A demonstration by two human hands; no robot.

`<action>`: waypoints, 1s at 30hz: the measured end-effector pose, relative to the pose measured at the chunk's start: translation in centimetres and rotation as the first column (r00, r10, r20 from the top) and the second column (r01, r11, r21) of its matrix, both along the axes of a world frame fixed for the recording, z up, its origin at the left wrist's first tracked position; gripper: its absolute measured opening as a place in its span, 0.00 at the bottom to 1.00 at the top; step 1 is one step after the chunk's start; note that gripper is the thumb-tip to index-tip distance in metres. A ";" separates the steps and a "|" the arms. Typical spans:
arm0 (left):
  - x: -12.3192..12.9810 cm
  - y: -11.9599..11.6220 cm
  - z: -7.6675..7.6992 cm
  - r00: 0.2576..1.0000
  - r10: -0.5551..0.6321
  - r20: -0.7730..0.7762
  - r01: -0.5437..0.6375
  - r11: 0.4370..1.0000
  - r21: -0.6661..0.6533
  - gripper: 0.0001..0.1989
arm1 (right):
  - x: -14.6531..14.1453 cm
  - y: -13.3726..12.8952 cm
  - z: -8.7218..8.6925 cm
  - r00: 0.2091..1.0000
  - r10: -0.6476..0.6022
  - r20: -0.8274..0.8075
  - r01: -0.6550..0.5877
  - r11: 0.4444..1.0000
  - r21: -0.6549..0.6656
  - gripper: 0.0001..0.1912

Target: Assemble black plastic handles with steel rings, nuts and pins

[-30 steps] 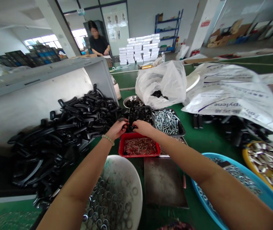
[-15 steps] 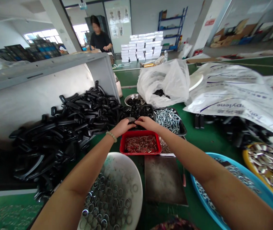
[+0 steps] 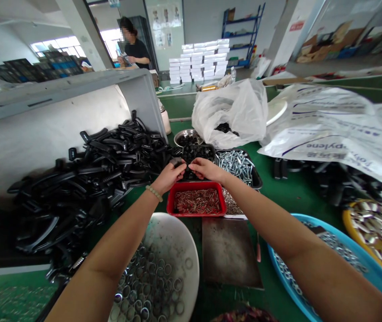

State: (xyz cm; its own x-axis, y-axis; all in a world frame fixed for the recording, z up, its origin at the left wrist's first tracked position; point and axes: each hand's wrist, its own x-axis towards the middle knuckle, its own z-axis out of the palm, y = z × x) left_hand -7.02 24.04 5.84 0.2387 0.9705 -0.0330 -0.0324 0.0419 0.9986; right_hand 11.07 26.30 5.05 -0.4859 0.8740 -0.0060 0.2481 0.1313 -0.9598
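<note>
My left hand (image 3: pixel 170 175), with a beaded bracelet at the wrist, is closed around a small dark part, mostly hidden by the fingers. Close to its right, my right hand (image 3: pixel 206 169) pinches something too small to make out. Both hands hover above the near edge of a black tray of small black parts (image 3: pixel 197 153), just behind the red tray (image 3: pixel 196 214) of thin coppery pins. To the right of them stands a black tray of silver screws (image 3: pixel 236 165).
Black curved handles (image 3: pixel 123 152) spill from a grey crate (image 3: pixel 144 89) at left. Nearer are a white bowl of rings (image 3: pixel 191 250), a metal plate (image 3: pixel 229 252) and a blue basin (image 3: pixel 274 264). Plastic bags (image 3: pixel 325 120) lie behind. A person (image 3: pixel 137 51) stands at the back.
My hands have shifted slightly, with a small gap now between the fingertips; the left has turned a little. The person at the back has raised their hands with something in them.
</note>
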 end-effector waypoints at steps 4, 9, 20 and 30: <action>-2.0 -0.9 0.4 0.984 0.113 0.138 -0.087 0.979 -0.185 0.10 | 0.4 0.8 0.1 0.904 -0.252 0.345 0.138 0.936 0.324 0.10; -3.4 -3.6 1.5 0.988 0.042 0.149 0.021 0.918 -0.395 0.07 | -0.3 -0.3 0.1 0.858 -0.335 0.388 0.196 0.914 0.355 0.13; -2.2 -6.2 1.1 0.852 0.334 0.404 -0.081 0.845 -0.528 0.15 | -4.8 -6.0 4.9 0.914 0.059 0.401 -0.343 0.639 0.688 0.10; -5.2 -9.7 0.6 0.762 -0.062 -0.645 0.143 0.987 0.074 0.05 | -5.5 -4.1 -5.5 0.606 0.288 0.742 -0.786 0.365 0.500 0.13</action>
State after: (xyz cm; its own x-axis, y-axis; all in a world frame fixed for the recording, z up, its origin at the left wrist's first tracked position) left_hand -12.26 14.31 6.47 0.3002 0.9478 -0.1070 0.6122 -0.1055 0.7836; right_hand 5.54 22.24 -0.50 -0.9802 0.1840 0.0736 0.1684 0.9691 -0.1800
